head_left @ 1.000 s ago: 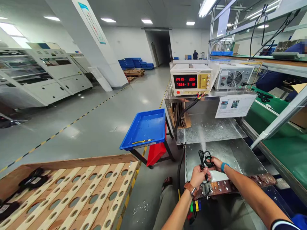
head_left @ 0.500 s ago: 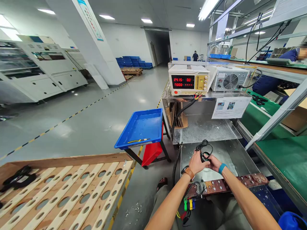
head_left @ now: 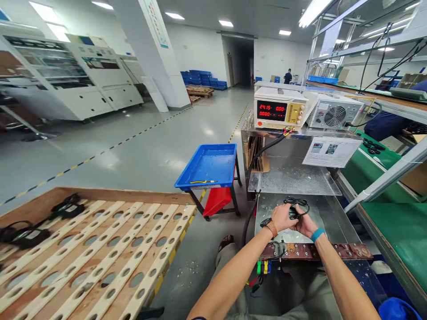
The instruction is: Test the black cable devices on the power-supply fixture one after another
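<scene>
Over the metal worktop, both of my hands are closed around a small dark round device with a green part showing. My left hand grips it from the left, and my right hand holds its right side. A looped black cable stands out beyond the fingers. My fingers hide much of the device. Nearer to me, below my wrists, runs a reddish-brown bar with metal studs. Green, yellow and blue clips hang from its left part.
A power supply with red digits stands on the shelf ahead. To the left is a blue tray on a cart, with yellow-handled pliers in it. A slatted wooden rack holds black devices. Green benches flank the right.
My view has turned left, so the scene sits further right and more of the wooden rack shows. The device has tilted in my hands, and its cable loops now lean right.
</scene>
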A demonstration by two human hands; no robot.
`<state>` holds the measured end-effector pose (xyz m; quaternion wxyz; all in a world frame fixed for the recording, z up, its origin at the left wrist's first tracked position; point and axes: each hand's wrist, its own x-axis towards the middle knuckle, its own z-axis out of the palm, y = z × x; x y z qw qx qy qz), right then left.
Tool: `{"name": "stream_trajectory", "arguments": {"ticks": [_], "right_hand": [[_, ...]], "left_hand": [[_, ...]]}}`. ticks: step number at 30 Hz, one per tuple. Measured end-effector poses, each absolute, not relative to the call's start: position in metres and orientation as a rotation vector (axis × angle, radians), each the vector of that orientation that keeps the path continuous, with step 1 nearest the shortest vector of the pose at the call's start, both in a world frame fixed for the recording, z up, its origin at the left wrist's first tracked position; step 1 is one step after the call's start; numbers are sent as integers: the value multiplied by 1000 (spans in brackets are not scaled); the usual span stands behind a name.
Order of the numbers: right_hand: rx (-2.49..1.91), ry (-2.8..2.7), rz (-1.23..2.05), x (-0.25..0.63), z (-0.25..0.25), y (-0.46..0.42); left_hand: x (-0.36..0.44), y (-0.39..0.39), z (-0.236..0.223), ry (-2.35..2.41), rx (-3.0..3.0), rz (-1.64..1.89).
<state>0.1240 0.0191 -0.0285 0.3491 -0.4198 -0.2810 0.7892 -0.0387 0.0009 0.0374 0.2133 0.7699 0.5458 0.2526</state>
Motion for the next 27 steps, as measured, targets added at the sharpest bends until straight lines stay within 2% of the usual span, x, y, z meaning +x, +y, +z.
{"name": "stream_trajectory", "arguments": {"ticks": [7, 27], "right_hand": [[-1229, -826, 2082, 123, 5, 23], [-1354, -633, 2086, 119, 10, 20]], "left_hand": [[-37, 2, 49, 1533, 2052, 755], [-31, 7, 27, 1464, 1946, 896]]}}
